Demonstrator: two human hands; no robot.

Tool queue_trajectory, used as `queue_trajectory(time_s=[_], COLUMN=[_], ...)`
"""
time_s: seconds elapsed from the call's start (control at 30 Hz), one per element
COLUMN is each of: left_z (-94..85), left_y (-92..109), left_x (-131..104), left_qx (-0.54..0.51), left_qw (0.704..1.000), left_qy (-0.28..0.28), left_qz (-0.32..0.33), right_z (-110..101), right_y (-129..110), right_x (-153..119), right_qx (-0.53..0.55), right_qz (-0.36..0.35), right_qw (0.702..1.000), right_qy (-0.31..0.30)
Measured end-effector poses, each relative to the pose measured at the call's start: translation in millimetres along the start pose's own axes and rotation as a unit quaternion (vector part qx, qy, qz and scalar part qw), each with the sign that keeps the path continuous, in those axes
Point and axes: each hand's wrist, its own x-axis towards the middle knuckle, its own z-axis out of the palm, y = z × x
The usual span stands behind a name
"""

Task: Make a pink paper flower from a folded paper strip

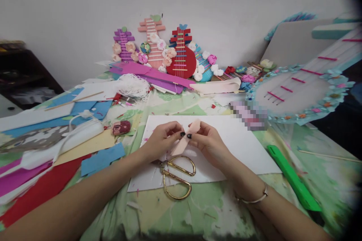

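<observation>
Fingertips of both hands pinch a pale pink paper strip (185, 139) above the white sheet (243, 147). The left hand (162, 141) closes on it from nine o'clock, the right hand (207, 143) from three o'clock. Folding it cleanly probably calls for keeping the thumbs close together and the strip taut, so the crease runs straight. Gold scissors (177, 177) lie at six o'clock of the hands, a green cutter (292, 179) at four o'clock. The strip's lower end is partly hidden behind the fingers, and whether it is already creased is hard to tell. A blurred patch hides something at one o'clock.
</observation>
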Motion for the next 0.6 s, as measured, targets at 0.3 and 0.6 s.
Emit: queue_trajectory(time_s=[0.3, 0.6], left_z=[6.7, 6.2], left_y=[3.0, 2.4], left_x=[-3.8, -4.0], left_qx=[-0.052, -0.152], left_qw=[0.998, 0.987], left_qy=[-0.016, -0.026], left_qz=[0.007, -0.044], right_z=[-0.3, -0.8], right_y=[3.0, -2.9], right_x=[-3.0, -4.4], right_qx=[-0.004, 0.029], right_qz=[0.02, 0.036], right_qw=[0.997, 0.997], right_qy=[-0.075, -0.055])
